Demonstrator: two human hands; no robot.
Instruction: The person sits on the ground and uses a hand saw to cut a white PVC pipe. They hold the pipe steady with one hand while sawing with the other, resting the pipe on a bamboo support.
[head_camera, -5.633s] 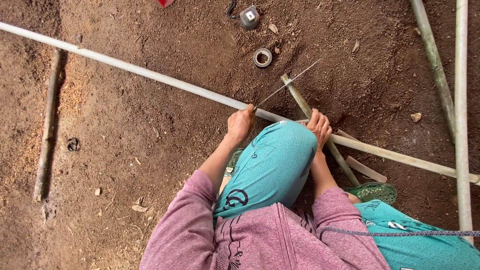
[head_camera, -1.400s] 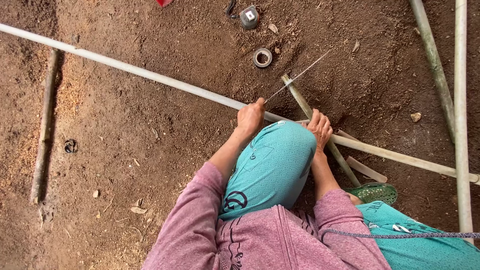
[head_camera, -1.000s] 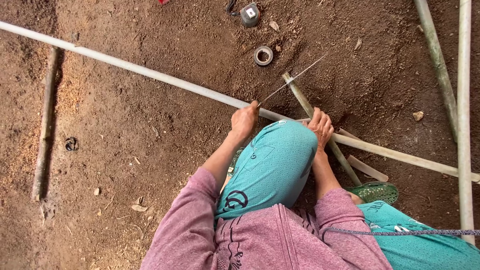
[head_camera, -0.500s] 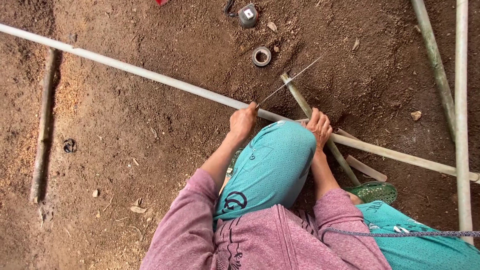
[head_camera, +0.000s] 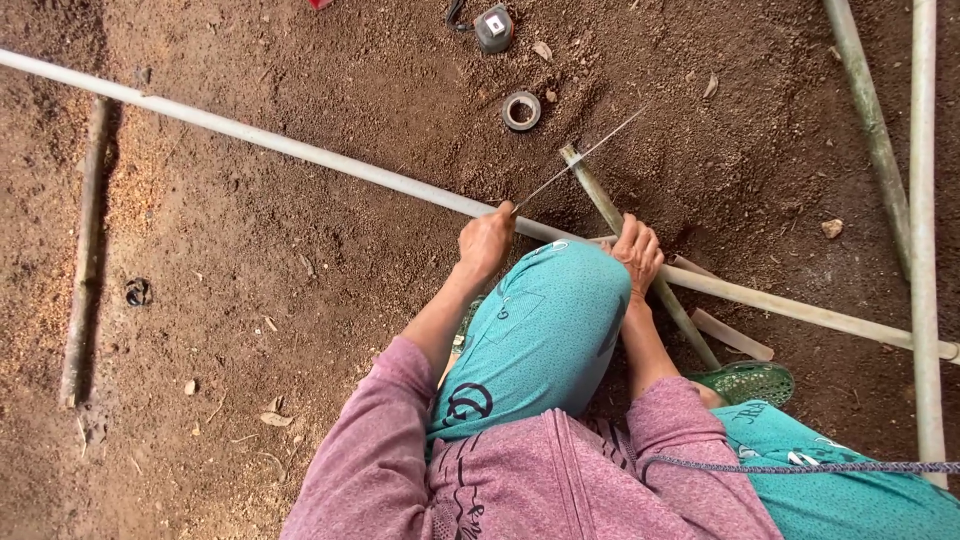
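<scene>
Bamboo pole (head_camera: 300, 152), long and pale, lies on the bare dirt floor (head_camera: 250, 300) and runs from the upper left edge of the view down to the lower right, passing just beyond the person's raised knee (head_camera: 545, 320) in teal trousers. Far to the left, a thin brown stick (head_camera: 85, 250) lies nearly upright in the picture, well apart from the pole.

Going rightward, the left hand (head_camera: 487, 240) sits on the near side of the pole, touching it, with the fingers curled closed around the handle of a thin saw blade (head_camera: 580, 160). The blade slants up and to the right, away from the hand, crossing the pole's long axis at a clear angle. This hand is the one nearer the crossing point. Whether the blade's teeth rest in a cut cannot be made out, as the hand covers the spot.

Above, a roll of tape (head_camera: 521, 110) and a small tape measure (head_camera: 493, 27) lie on the dirt, apart from the pole.

Right of the knee, the right hand (head_camera: 638, 252) presses down with fingers together where a shorter greenish bamboo piece (head_camera: 610, 210) crosses the pole; what lies beneath the palm is hidden. A green sandal (head_camera: 745, 382) shows near the lower right, and two more poles (head_camera: 920, 200) stand along the right edge.
</scene>
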